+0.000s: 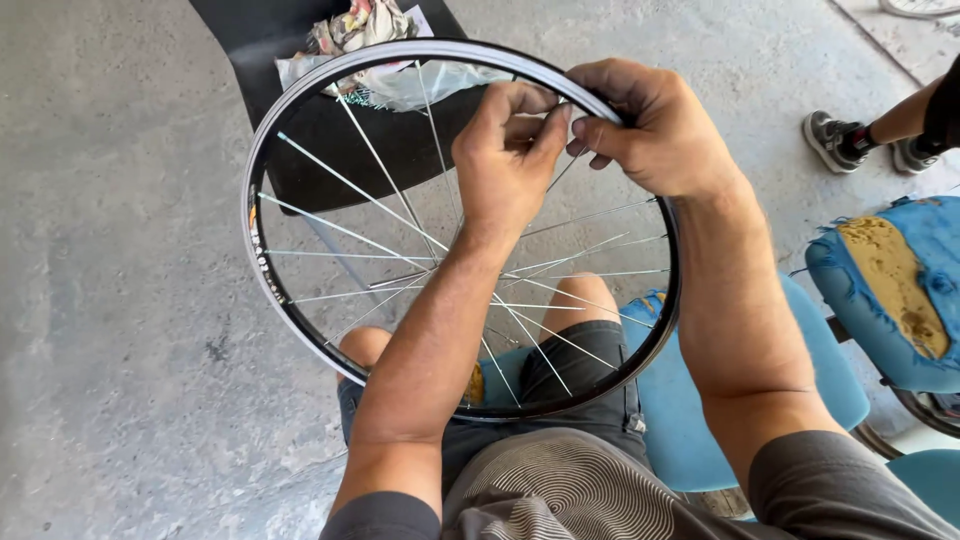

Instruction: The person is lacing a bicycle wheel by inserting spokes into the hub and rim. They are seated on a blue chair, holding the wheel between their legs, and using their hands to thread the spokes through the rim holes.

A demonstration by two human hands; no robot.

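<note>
Your right hand (650, 125) grips the far rim of the wheel (262, 215), while your left hand (505, 160), just beside it, pinches a spoke (560, 173) running down-left toward the hub.

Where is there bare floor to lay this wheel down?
Left of the black spoked wheel rim, the grey concrete floor lies bare to the frame edge. Right is crowded: torn blue padded chairs and another person's feet in shoes. The black chair ahead holds crumpled rags and plastic.
</note>
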